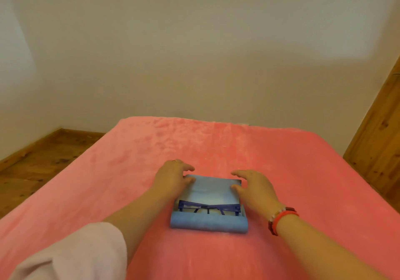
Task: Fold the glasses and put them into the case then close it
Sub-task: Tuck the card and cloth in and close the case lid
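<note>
A light blue glasses case (211, 190) lies open on the pink blanket, its flap spread flat away from me. Folded dark blue glasses (208, 208) rest inside it, against the near rolled edge. My left hand (174, 177) touches the far left corner of the flap, thumb on top and fingers apart. My right hand (252, 187) is at the far right corner, thumb touching the flap's right edge, fingers spread above the blanket.
The pink blanket (134, 171) covers a bed that fills the lower view. Wooden floor (39, 162) shows at the left, a pale wall behind, and a wooden door or panel (381, 132) at the right.
</note>
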Available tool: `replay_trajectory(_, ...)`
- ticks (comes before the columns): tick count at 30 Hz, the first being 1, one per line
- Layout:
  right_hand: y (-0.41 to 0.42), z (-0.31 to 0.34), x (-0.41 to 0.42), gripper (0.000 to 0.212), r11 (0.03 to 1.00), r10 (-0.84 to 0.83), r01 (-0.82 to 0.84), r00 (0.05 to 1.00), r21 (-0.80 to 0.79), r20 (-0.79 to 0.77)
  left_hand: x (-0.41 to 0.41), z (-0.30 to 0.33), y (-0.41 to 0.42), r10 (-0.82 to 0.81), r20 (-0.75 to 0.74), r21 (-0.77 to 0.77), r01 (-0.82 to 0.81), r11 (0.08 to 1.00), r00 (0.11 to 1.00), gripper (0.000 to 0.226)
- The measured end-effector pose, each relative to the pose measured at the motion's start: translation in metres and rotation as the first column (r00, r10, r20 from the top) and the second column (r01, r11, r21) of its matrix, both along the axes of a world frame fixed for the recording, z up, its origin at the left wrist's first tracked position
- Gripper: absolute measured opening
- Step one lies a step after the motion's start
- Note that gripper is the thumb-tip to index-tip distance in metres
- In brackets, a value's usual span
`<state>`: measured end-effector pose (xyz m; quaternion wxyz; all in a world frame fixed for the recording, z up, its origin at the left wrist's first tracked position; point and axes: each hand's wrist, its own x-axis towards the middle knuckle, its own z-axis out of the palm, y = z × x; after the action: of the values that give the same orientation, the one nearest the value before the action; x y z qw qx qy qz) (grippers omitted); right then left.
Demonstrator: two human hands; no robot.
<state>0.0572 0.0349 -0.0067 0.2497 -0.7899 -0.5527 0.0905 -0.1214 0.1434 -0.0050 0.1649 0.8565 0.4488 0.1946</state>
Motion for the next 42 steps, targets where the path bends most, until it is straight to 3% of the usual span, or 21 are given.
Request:
replay_trajectory(10, 0.006, -0.002, -0.005, 0.015, 0.988, -0.038, 0.054, 0.993, 0.145, -0.114, 0.0, -0.006, -0.001, 0.009, 0.044, 0.047, -0.011, 0.999, 0.999, 0.021)
replay_trajectory(20, 0.012, -0.007, -0.01, 0.032, 0.998, 0.063, -0.063, 0.998, 0.024, 0.006, -0.006, -0.01, -0.004, -0.135, 0.109, 0.178, 0.114, 0.977, 0.985, 0.021)
replay_trajectory(27, 0.015, -0.004, -0.018, 0.023, 0.992, 0.079, -0.076, 0.997, 0.105, -0.019, -0.016, -0.008, -0.005, -0.203, 0.138, 0.244, 0.166, 0.955, 0.969, 0.027)
replay_trajectory(31, 0.01, -0.003, -0.018, 0.02, 0.984, 0.085, -0.078, 0.996, 0.16, -0.032, -0.021, -0.007, -0.007, -0.236, 0.152, 0.229, 0.198, 0.953, 0.96, 0.047)
replay_trajectory(42, 0.004, -0.007, -0.017, 0.014, 0.989, 0.111, -0.111, 0.994, 0.102, 0.007, -0.025, -0.003, -0.015, -0.278, 0.121, 0.275, 0.237, 0.932, 0.953, 0.038)
